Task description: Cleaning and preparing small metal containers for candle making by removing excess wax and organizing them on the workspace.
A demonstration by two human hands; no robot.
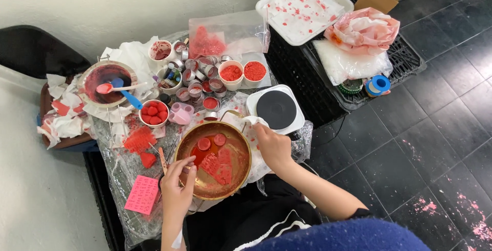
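The left hand point(178, 187) is raised from the lower edge of the view with the wrist bent inward, and its fingers are curled together over the near left rim of a round brass-coloured pan point(213, 159); something small may be pinched there, but what it is cannot be told. The right hand point(272, 147) is reached across from a forearm in a dark sleeve, and its fingers are closed on the far right rim of the same pan, where a white cloth point(254, 123) is bunched beneath them. The pan is set at the near middle of the table, between the two hands; inside it, a pool of red liquid, two round red discs and several flat textured red slabs point(217, 166) are seen against the shiny metal. Just behind the right hand, a white hotplate point(277, 109) with a black round top is placed. To the left of the pan, a pink mould sheet point(142, 194) with small raised marks is laid on crinkled clear plastic. Further back, a white cup of red round pieces point(154, 113), a cluster of small metal tins point(197, 79), two white cups of red granules point(243, 71) and a glass bowl point(105, 83) smeared red, with a blue-handled spoon across it, are grouped.
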